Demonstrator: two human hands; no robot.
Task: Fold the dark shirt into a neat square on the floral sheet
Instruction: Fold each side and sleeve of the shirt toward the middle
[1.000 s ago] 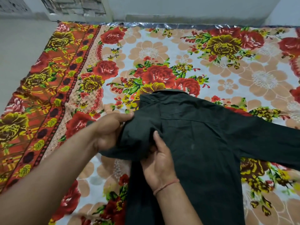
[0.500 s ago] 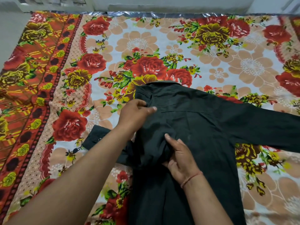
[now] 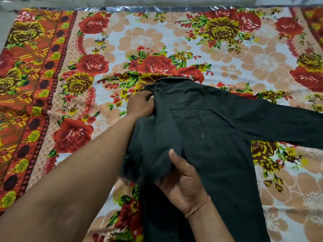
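Shirt (image 3: 209, 137): laid back-up near the sheet's (image 3: 262, 55) near edge.
Left hand (image 3: 139, 105): closed on the shoulder fold.
Right hand (image 3: 183, 180): cloth is pinched under the thumb.
Done: left side being folded in.
Left: right sleeve, then bottom folds.
Writing: none can be read.

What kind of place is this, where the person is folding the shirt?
Probably a room in a home, perhaps a bedroom. A large floral printed sheet is spread flat, a plain pale wall rises behind it, and a dark collared cotton shirt lies on the sheet for folding.
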